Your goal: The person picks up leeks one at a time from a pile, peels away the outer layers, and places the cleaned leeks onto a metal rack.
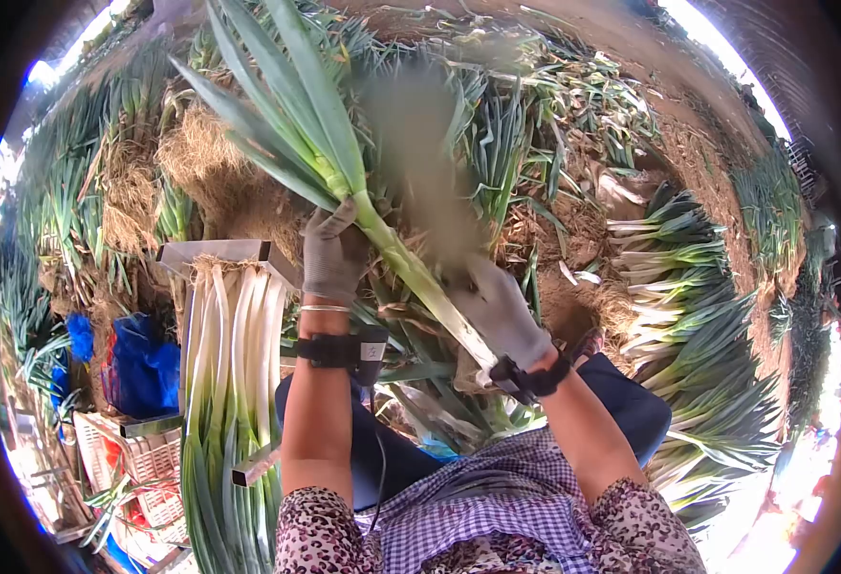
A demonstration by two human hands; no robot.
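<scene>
A large leek [401, 260] slants across the middle, its green leaves up at the top left and its pale end down near my right wrist. My left hand [332, 251], in a light glove, is closed around the stalk just below the leaves. My right hand [502, 308], also gloved, is beside the lower stalk; its fingers are smeared and partly hidden by a blurred patch in the view. To the left, a bundle of long leeks [234, 325] lies in a metal frame [218, 251], roots at the top.
Rows of trimmed leeks [674, 316] lie on the right. Untrimmed leeks with roots [205, 158] are piled at the upper left. A blue net bag [143, 368] and a wicker basket [148, 469] stand at the lower left. Loose leaves cover the ground ahead.
</scene>
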